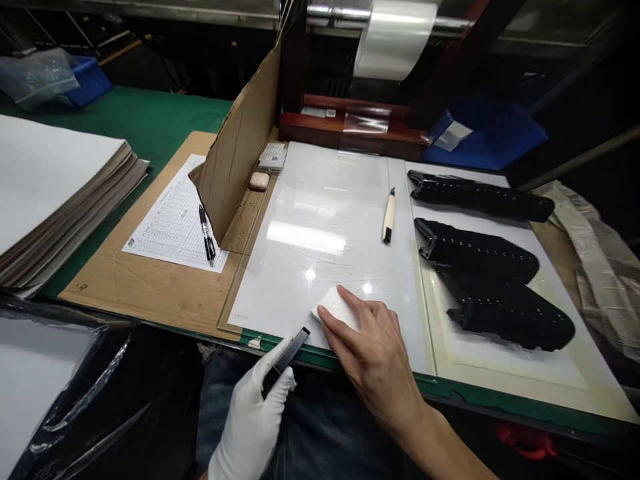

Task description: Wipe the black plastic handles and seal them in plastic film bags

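My left hand [260, 393], in a white glove, grips a small dark flat bar-shaped part [293, 350] between thumb and fingers, just off the table's front edge. My bare right hand [373, 347] holds a white textured pad [336, 308] under its fingertips, over the front of the glass sheet [320, 193] with white beneath it. The pad and the dark part are apart. Farther back on the glass lies a cream-handled utility knife [389, 217].
Several black perforated parts [477, 250] lie at the right. A cardboard divider [245, 140] stands left of the glass, beside a printed sheet [173, 223] and a pen [207, 237]. Behind hangs a clear film roll [395, 40]. A paper stack [60, 193] is far left.
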`<state>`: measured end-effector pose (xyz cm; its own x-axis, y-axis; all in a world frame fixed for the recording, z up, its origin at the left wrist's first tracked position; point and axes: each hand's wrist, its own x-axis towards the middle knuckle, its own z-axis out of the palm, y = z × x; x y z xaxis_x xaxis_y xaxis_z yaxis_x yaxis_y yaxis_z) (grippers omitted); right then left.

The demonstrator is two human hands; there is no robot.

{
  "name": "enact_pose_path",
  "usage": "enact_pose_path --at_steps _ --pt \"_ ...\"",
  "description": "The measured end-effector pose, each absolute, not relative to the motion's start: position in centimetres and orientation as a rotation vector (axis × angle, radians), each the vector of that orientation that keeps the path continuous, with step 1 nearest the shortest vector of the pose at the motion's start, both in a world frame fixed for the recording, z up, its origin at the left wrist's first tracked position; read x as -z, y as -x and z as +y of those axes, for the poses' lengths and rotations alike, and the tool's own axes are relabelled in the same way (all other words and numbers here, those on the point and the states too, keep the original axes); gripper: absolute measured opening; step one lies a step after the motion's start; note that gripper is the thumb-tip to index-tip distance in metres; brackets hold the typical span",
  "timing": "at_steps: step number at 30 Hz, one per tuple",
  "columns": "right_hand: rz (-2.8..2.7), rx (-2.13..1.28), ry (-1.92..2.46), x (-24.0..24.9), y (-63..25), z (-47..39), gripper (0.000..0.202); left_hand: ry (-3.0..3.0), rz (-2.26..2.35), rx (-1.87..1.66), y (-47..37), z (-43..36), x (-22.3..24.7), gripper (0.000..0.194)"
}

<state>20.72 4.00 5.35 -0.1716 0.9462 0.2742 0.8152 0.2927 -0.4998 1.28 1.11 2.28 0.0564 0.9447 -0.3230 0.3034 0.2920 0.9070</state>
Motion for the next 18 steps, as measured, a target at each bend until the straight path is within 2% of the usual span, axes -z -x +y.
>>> enact_pose_path --at_steps 2,6,10,14,18 --pt "-1.963 -0.343 1.617 -5.3 -20.3 4.1 0.035 -1.029 1.467 -0.709 -2.1 1.6 -3.0 0.052" --pt "-1.987 -0.506 1.323 -5.2 -18.4 3.3 0.038 -0.524 1.419 -0.899 -4.3 2.6 -4.0 0.08" --pt "-1.895 -0.537 1.35 -4.9 -18.7 3.2 0.043 -0.369 1.425 -0.931 -5.3 3.1 -4.2 0.08" --pt "-2.038 -0.586 1.146 -4.6 -20.3 3.4 0.045 -0.349 1.373 -0.921 -5.2 3.0 -4.3 0.086" --pt "-1.915 -0.429 1.398 -4.4 -20.4 2.9 0.049 -0.511 1.412 -0.89 -5.2 2.9 -4.2 0.079"
